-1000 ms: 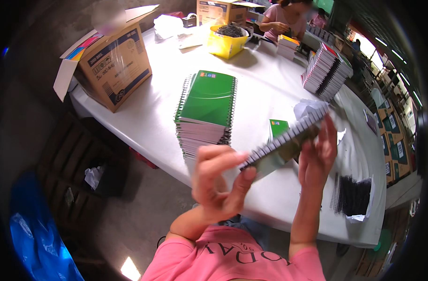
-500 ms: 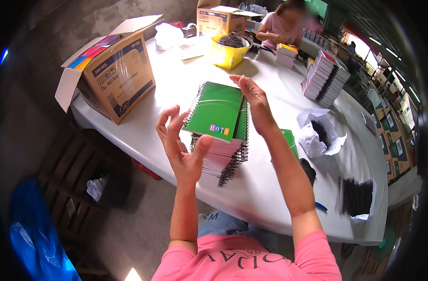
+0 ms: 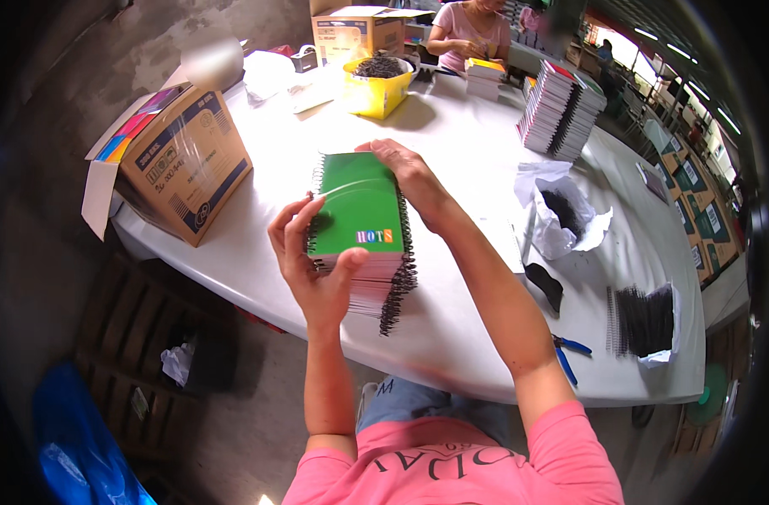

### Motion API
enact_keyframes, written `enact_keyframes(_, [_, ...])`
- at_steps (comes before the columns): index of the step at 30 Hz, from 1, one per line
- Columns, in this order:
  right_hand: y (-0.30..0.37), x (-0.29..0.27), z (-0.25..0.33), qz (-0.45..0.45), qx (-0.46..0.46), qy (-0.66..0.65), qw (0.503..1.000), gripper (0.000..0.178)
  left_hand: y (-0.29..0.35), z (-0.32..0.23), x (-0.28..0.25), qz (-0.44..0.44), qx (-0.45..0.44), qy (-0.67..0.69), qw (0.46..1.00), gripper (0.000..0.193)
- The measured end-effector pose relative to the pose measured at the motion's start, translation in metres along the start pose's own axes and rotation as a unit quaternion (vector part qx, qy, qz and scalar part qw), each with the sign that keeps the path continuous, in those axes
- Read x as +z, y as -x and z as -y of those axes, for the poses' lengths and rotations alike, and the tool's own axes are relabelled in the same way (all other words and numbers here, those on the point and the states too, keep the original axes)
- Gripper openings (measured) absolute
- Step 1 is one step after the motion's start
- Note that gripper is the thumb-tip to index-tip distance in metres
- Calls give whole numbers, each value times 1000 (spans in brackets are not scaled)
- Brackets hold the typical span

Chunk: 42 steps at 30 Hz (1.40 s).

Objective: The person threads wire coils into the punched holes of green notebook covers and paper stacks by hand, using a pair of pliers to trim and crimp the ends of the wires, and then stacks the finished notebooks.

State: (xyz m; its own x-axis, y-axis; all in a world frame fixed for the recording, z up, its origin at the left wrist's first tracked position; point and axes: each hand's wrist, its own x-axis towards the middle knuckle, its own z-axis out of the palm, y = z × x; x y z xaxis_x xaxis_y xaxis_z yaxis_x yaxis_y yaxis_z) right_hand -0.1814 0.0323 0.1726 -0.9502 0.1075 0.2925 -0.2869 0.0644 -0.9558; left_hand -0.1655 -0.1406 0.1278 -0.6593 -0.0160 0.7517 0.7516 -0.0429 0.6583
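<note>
A stack of spiral notebooks (image 3: 356,206) with a green cover on top stands on the white-covered table before me. Black wire coils show along both long sides of the stack. My left hand (image 3: 314,268) is curved round its near left corner, thumb at the front edge and fingers along the left side. At the far right corner, my right hand (image 3: 408,178) presses on the edge with its fingers bent over the far end. Some of its fingertips are hidden behind the stack. Together the hands hold the top notebooks from opposite sides.
A cardboard box (image 3: 186,168) stands at left, a yellow tub (image 3: 376,94) of black coils behind. Another notebook stack (image 3: 561,109), a white wrapping (image 3: 561,210) with coils, blue-handled pliers (image 3: 569,353) and a coil bundle (image 3: 643,324) are at right. A person (image 3: 468,38) works across the table.
Both hands have closed in on the stack from apart. The top notebook, skewed before, now lies more in line with those below. The green notebook beside my right forearm no longer shows.
</note>
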Motion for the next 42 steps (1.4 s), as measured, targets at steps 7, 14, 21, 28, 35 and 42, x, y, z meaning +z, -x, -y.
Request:
enact_keyframes(7, [100,-72,31,-309,-239,379,839,21,12,-31,-17,-127,186,-64,972,66])
enact_keyframes(14, [191,-207,-82,-315,209,422,824,37,103,-68,85,284,24,56,957,55])
enact_keyframes(21, [140,-176,-93,-250,372,477,756,74,152,53,182,467,-127,-148,862,69])
enact_keyframes(28, [138,-192,-91,-289,234,517,771,58,145,47,176,504,-16,-290,813,70])
enact_keyframes(35, [135,-231,-109,-125,374,472,788,71,155,58,177,478,-58,-235,844,71])
enact_keyframes(42, [141,-170,-20,-261,114,435,854,48,142,34,166,404,-36,-222,887,72])
